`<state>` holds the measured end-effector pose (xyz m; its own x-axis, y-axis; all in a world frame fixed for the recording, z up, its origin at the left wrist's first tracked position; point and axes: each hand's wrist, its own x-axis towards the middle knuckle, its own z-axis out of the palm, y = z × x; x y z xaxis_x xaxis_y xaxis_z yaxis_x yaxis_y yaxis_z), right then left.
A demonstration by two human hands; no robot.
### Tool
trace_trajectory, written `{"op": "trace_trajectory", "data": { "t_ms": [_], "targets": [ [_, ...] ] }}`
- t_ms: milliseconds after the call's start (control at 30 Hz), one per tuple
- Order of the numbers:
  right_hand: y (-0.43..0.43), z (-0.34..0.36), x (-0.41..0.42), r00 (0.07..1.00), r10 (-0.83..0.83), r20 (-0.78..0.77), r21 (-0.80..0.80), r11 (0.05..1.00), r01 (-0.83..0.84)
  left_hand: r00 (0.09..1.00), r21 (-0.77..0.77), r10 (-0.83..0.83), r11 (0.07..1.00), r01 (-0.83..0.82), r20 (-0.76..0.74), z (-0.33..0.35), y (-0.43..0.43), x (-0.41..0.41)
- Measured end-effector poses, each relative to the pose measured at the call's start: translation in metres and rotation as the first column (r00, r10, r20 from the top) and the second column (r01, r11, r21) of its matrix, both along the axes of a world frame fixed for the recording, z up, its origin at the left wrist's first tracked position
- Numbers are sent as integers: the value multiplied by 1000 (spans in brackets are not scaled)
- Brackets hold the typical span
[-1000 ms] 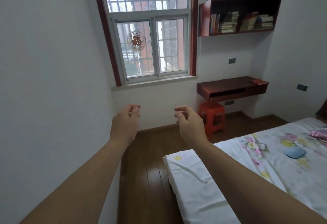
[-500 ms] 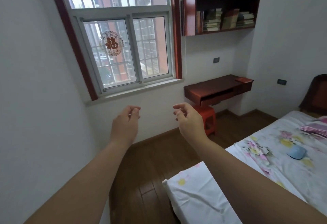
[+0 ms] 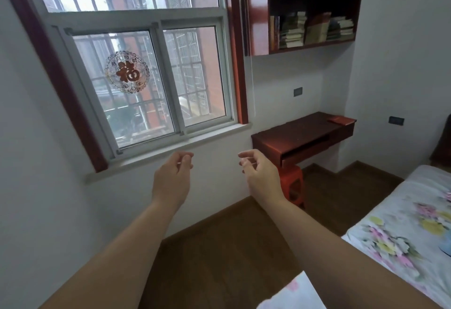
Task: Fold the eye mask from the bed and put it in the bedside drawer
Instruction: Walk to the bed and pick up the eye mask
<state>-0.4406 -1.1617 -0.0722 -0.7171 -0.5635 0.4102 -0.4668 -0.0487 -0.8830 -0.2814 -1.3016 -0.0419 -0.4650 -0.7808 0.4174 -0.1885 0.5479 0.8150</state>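
My left hand (image 3: 174, 177) and my right hand (image 3: 260, 174) are raised side by side in front of me, before the wall under the window. Both are empty, with loosely curled fingers. The bed (image 3: 400, 230), under a white floral sheet, fills the lower right. Only a thin slice of the blue eye mask (image 3: 448, 249) shows on the sheet at the right frame edge, far from both hands. No bedside drawer is in view.
A dark red wall desk (image 3: 300, 133) hangs past my right hand, with a red plastic stool (image 3: 294, 186) under it. Above is a bookshelf (image 3: 310, 18). The window (image 3: 146, 84) is ahead to the left. Wooden floor (image 3: 219, 255) lies between wall and bed.
The view has swung left, so the bed and eye mask have slid toward the right edge. Both hands keep the same raised, empty pose.
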Motion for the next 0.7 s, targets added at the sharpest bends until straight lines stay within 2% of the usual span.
{"op": "trace_trajectory", "data": {
  "t_ms": [167,367,533,700],
  "targets": [
    [-85,-11,-49,997,-82,-1,-4,997,82,1000,42,-23,999,23,-9,-11,-89,-53],
    [-194,-39,-92,980,-198,-23,-25,980,198,995,-3,-95,995,95,38,-45,-210,-116],
    [-264,-47,-125,943,-331,-31,-14,944,331,971,18,-223,975,222,81,-61,-306,-169],
    [-307,-35,-158,883,-469,-28,-14,883,469,929,15,-349,937,350,120,-46,-361,-230]
  ]
}}
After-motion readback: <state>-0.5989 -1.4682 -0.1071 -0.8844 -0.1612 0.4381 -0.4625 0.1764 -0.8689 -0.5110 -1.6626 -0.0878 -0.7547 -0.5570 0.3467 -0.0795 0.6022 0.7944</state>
